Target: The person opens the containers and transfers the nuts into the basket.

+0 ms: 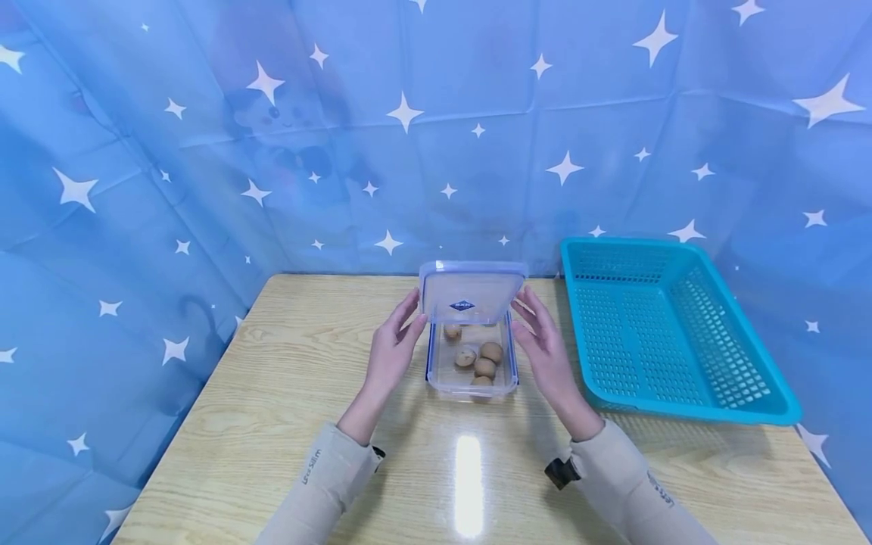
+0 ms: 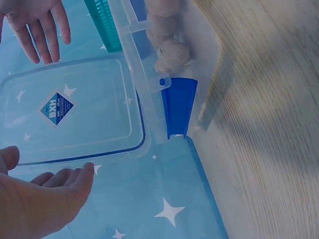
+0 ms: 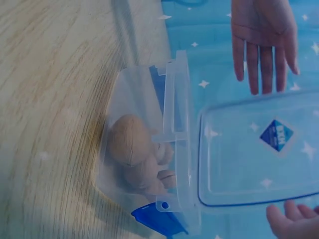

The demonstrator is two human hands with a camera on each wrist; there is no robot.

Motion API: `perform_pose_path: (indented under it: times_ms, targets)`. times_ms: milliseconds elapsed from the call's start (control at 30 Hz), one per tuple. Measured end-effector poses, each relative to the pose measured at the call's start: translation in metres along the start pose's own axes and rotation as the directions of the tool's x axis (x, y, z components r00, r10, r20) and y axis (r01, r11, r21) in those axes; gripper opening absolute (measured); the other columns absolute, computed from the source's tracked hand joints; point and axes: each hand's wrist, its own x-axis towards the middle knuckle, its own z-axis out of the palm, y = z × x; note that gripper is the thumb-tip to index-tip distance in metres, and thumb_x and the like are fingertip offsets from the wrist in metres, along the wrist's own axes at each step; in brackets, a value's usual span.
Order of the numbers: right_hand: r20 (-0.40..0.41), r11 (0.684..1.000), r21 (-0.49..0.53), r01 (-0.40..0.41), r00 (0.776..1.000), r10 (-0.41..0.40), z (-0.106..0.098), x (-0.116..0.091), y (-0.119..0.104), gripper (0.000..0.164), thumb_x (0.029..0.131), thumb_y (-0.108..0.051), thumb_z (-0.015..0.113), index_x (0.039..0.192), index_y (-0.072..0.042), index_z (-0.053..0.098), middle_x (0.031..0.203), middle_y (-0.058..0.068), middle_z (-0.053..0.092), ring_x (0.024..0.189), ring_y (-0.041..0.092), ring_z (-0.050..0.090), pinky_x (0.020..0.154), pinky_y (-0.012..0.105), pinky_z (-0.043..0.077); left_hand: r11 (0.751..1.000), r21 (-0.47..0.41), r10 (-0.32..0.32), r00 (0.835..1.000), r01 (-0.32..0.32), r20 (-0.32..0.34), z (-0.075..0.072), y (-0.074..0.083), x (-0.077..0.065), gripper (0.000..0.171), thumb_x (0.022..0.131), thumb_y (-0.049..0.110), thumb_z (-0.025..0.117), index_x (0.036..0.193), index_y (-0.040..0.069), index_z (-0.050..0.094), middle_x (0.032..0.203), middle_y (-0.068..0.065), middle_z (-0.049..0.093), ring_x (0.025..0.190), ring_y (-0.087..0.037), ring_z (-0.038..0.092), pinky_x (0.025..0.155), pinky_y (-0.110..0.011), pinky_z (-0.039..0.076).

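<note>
A clear plastic food box with blue side latches stands on the table, several round brown mushroom-like or nut-like things inside it. Its clear lid, marked with a blue diamond label, is raised and tilted up at the box's far side. My left hand is at the lid's left edge, fingers extended and thumb apart. On the opposite edge is my right hand, its fingers nearly straight and fingertips beside the lid. Whether the fingertips press on the lid or only come close to it is hard to tell.
A turquoise perforated basket stands at the right of the wooden table, close to my right hand. Behind the table hangs a blue curtain with white stars, also along the left side.
</note>
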Motion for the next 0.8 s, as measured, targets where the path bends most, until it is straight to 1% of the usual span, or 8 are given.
perform_pose_path:
  times_ms: [200,300,400,500,600,633,700,800]
  targets:
    - [-0.017,0.999,0.003,-0.040,0.999,0.040,-0.0013,-0.0012,-0.0036,0.052,0.108,-0.018,0.040,0.156,-0.002,0.029,0.161,0.017,0.029,0.148,0.037,0.033,0.105,0.002,0.037,0.999,0.004,-0.034,0.999,0.033,0.023,0.0024,0.0005,-0.0029,0.051,0.105,0.031,0.050,0.151,0.009,0.043,0.153,-0.014,0.047,0.142,-0.029,0.047,0.117,-0.040,0.041]
    - [-0.023,0.999,0.025,-0.035,0.999,0.035,-0.0017,-0.0007,-0.0041,0.049,0.108,-0.018,0.040,0.153,-0.002,0.034,0.160,0.016,0.030,0.149,0.037,0.032,0.105,0.005,0.039,1.000,0.024,-0.022,0.999,0.021,0.040,0.0032,0.0008,-0.0037,0.051,0.106,0.032,0.046,0.153,0.010,0.040,0.157,-0.012,0.042,0.145,-0.029,0.041,0.120,-0.042,0.036]
    - [-0.030,0.998,0.048,-0.044,0.999,0.046,-0.0028,-0.0014,-0.0033,0.048,0.107,-0.018,0.040,0.153,-0.003,0.036,0.161,0.013,0.030,0.148,0.035,0.034,0.107,0.008,0.040,0.999,0.036,-0.010,0.998,0.008,0.057,0.0033,0.0009,-0.0042,0.052,0.107,0.033,0.043,0.154,0.010,0.038,0.162,-0.011,0.034,0.150,-0.030,0.032,0.124,-0.046,0.029]
    - [-0.036,0.994,0.084,-0.064,0.997,0.067,-0.0044,-0.0019,-0.0025,0.047,0.107,-0.019,0.040,0.151,-0.004,0.038,0.159,0.011,0.034,0.145,0.026,0.040,0.113,0.019,0.041,0.999,0.033,-0.015,0.997,0.013,0.070,0.0029,-0.0003,-0.0044,0.053,0.107,0.035,0.042,0.154,0.010,0.038,0.162,-0.013,0.033,0.151,-0.034,0.029,0.124,-0.050,0.027]
    - [-0.040,0.991,0.105,-0.087,0.995,0.091,-0.0059,-0.0023,-0.0014,0.046,0.108,-0.021,0.040,0.150,-0.004,0.038,0.156,0.013,0.039,0.136,0.009,0.049,0.115,0.026,0.041,1.000,0.014,-0.019,0.996,0.017,0.086,0.0023,-0.0016,-0.0047,0.054,0.107,0.037,0.041,0.153,0.010,0.039,0.161,-0.015,0.033,0.150,-0.036,0.030,0.123,-0.054,0.028]
    - [-0.041,0.989,0.114,-0.095,0.994,0.100,-0.0062,-0.0023,-0.0010,0.046,0.108,-0.021,0.040,0.150,-0.004,0.038,0.156,0.013,0.039,0.133,0.004,0.050,0.115,0.025,0.041,1.000,0.007,-0.019,0.996,0.019,0.091,0.0021,-0.0022,-0.0049,0.055,0.107,0.038,0.041,0.154,0.010,0.039,0.161,-0.016,0.033,0.150,-0.036,0.030,0.124,-0.054,0.027]
    - [-0.045,0.988,0.106,-0.113,0.992,0.118,-0.0066,-0.0026,-0.0006,0.046,0.108,-0.023,0.041,0.150,-0.005,0.038,0.155,0.011,0.041,0.128,-0.001,0.053,0.113,0.019,0.042,1.000,-0.012,-0.022,0.995,0.024,0.102,0.0018,-0.0025,-0.0049,0.056,0.106,0.039,0.042,0.154,0.010,0.037,0.162,-0.014,0.032,0.151,-0.034,0.028,0.125,-0.053,0.025]
    - [-0.054,0.987,0.087,-0.139,0.988,0.144,-0.0065,-0.0030,-0.0008,0.045,0.107,-0.024,0.043,0.149,-0.008,0.040,0.156,0.007,0.041,0.131,0.006,0.052,0.105,0.008,0.043,0.999,-0.044,-0.022,0.993,0.027,0.119,0.0018,-0.0030,-0.0046,0.057,0.106,0.039,0.043,0.155,0.011,0.035,0.164,-0.011,0.030,0.153,-0.031,0.026,0.126,-0.050,0.023]
